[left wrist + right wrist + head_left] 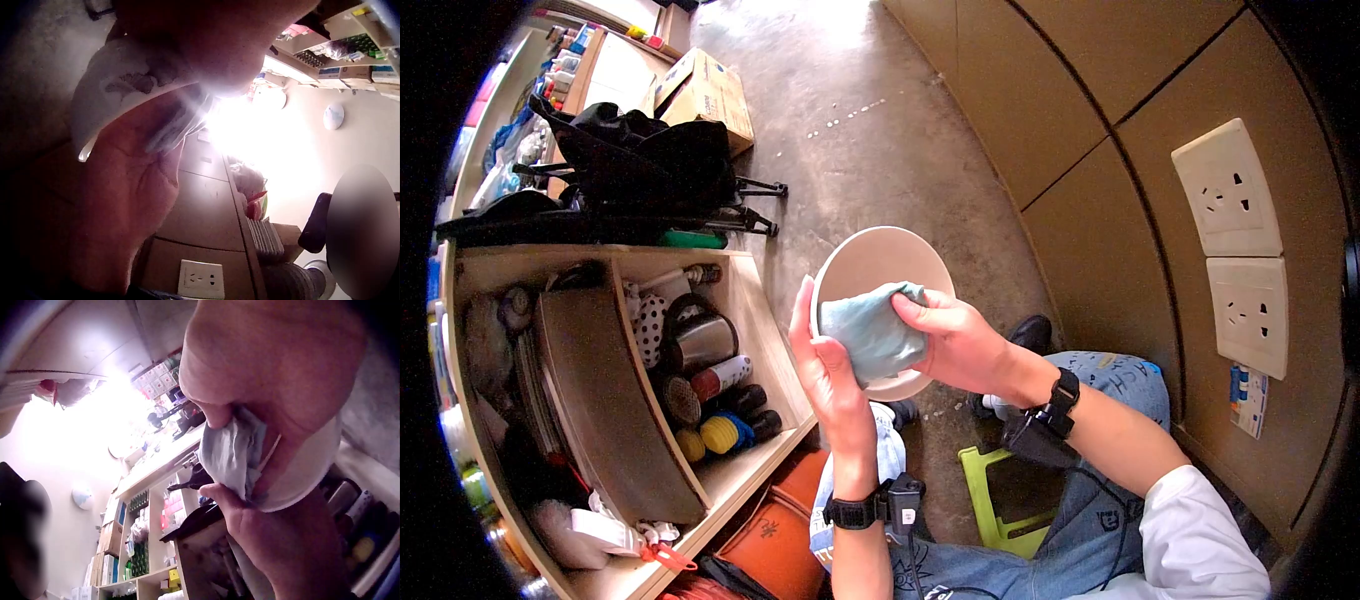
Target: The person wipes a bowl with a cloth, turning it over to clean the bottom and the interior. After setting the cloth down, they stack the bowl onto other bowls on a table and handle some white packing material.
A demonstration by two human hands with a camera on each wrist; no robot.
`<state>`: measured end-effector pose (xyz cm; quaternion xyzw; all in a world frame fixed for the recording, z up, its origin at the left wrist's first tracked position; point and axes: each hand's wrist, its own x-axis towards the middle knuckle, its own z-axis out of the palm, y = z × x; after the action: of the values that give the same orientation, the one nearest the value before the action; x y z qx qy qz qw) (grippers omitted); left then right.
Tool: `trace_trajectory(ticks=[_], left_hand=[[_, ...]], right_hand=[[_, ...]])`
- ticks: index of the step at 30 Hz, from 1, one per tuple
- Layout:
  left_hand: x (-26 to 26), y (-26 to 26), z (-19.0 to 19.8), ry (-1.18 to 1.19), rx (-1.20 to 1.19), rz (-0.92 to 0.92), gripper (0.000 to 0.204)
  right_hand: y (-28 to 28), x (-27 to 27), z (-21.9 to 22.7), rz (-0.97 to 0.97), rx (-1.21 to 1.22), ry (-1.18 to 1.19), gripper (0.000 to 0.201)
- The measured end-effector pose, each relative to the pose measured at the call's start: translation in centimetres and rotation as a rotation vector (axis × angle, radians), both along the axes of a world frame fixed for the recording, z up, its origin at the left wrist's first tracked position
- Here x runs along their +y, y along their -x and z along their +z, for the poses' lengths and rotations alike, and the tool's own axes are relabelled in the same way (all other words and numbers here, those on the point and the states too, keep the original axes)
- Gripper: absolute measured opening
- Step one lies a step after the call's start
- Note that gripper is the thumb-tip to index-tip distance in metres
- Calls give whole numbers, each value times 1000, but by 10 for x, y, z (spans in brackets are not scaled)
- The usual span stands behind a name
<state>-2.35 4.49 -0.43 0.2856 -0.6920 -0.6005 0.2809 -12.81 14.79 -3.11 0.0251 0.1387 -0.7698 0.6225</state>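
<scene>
A white bowl [887, 256] is held up in front of the lap, tilted with its inside facing the head camera. My left hand [840, 390] grips it at the left, thumb at the rim and fingers along the outside. A light blue cloth [868, 328] lies bunched against the inside of the bowl. With thumb and fingers my right hand [962, 345] holds this cloth at the bowl's right side. In the left wrist view, the outer wall of the bowl [103, 78] carries a grey printed pattern. Folds of the cloth [228, 453] show beneath the right thumb in the right wrist view.
At the left, an open wooden drawer unit [745, 430] holds bottles and a metal cup [703, 340]. A black folding chair [640, 170] and a cardboard box [710, 100] stand beyond. Wall sockets [1228, 190] are at the right; a green stool [990, 500] stands below.
</scene>
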Motion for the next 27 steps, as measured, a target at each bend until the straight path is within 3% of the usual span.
trace_trajectory(ticks=[12,14,15,16,18,19,27], left_hand=[[0,-3,0,-65,5,-26,81],[0,-4,0,-63,-9,-10,79],[1,-3,2,-62,-9,-8,79],[4,-2,8,-122,1,-8,78],[5,-1,10,-182,12,-8,78],[4,-3,9,-223,29,6,77],[-9,-13,16,-388,67,89,70]], right_hand=[[10,1,5,-30,-50,30,35],[19,0,14,-98,-35,67,34],[22,2,3,-137,227,-21,39],[29,4,2,-136,226,-20,39],[44,5,14,-120,-44,92,47],[48,6,27,-173,28,8,51],[72,14,31,-372,189,41,57]])
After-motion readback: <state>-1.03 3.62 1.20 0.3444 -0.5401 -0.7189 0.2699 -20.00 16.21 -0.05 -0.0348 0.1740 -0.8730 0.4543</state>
